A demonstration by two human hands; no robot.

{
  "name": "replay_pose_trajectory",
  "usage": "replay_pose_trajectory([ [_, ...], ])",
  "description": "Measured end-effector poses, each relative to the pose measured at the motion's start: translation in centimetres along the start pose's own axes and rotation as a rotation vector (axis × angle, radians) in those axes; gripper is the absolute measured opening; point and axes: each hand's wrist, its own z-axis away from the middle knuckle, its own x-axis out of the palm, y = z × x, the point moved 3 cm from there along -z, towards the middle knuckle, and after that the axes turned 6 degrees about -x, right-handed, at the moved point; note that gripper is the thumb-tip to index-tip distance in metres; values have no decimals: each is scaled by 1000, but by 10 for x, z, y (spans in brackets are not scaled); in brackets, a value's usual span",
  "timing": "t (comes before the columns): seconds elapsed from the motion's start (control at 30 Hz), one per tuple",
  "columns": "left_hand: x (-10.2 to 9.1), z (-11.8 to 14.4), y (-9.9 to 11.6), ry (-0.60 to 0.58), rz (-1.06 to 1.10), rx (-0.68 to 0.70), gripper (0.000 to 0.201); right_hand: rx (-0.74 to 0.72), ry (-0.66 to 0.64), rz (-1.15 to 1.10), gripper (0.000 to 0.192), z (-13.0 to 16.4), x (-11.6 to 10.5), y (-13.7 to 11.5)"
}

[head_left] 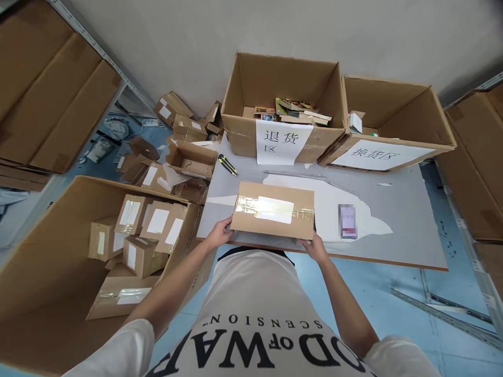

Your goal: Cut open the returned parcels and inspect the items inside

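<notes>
A taped cardboard box [251, 221] with a white label [275, 209] on top sits at the front edge of the grey table [401, 199]. My left hand [220, 233] grips its near left corner, and my right hand [314, 246] grips the near right corner, with the fingertips partly hidden under the box. Up and left of the box lies a yellow and black box cutter [228, 165]. A phone [348, 221], blurred out, rests on a torn white patch right of the box.
Two open cartons with handwritten signs, one holding books [298, 111], stand along the table's back. A large carton [74, 183] of labelled parcels stands at the left, below opened boxes [192, 157]. Stacked cartons [479, 162] line the right side.
</notes>
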Motion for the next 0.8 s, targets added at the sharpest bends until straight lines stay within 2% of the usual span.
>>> replay_pose_trajectory([
  [0.17,-1,-3,10,3,31,-23,60,41,-37,-184,61,-5,5,3],
  [0.4,-16,-15,33,-4,63,11,59,-19,-78,-185,47,-24,-23,-25],
  [0.5,-27,-21,49,40,29,13,58,-35,-65,-124,47,-35,-36,-43],
  [0.63,-36,-35,64,123,-82,9,56,-21,-28,81,50,-53,-49,-68],
  [0.8,-40,-58,72,237,-200,-34,54,-6,2,301,57,-75,-51,-82],
])
